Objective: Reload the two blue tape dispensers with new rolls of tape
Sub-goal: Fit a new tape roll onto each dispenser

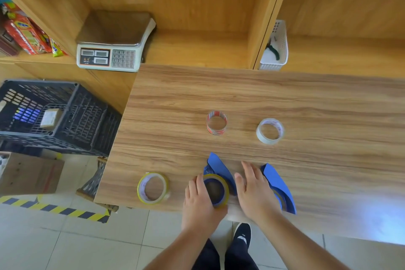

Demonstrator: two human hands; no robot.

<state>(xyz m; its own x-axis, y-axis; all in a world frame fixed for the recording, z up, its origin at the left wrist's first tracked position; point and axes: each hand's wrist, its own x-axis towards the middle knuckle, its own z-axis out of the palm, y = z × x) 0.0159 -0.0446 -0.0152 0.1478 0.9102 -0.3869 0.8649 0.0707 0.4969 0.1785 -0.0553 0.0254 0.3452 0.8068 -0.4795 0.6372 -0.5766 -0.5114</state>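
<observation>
A scale (pixel 114 50) is seen at upper left of the frame and a black crate (pixel 54 116) at middle left. On the table (pixel 306 98), low and left of centre, a yellow roll (pixel 153 188) is laid flat, untouched. Just right of it, the left hand (pixel 200 201) is curled around a roll (pixel 217 190) seated on the first dispenser (pixel 219 169); whether it is pressed fully home cannot be told. The right hand (pixel 255 190) is laid flat and released, fingers spread, between the two dispensers, gripping nothing. The second dispenser (pixel 279 186) lies at its right edge, partly hidden; its load cannot be judged. Further up the frame, a red-printed core (pixel 217 126) and a white roll (pixel 270 131) are standing apart, centre and right.

Risks noted: both dispensers are near the table's lower edge, so one could be pushed off by a firm press. The roll could be seated skewed, or wound the wrong way, so that the tape would not feed to the cutter.
</observation>
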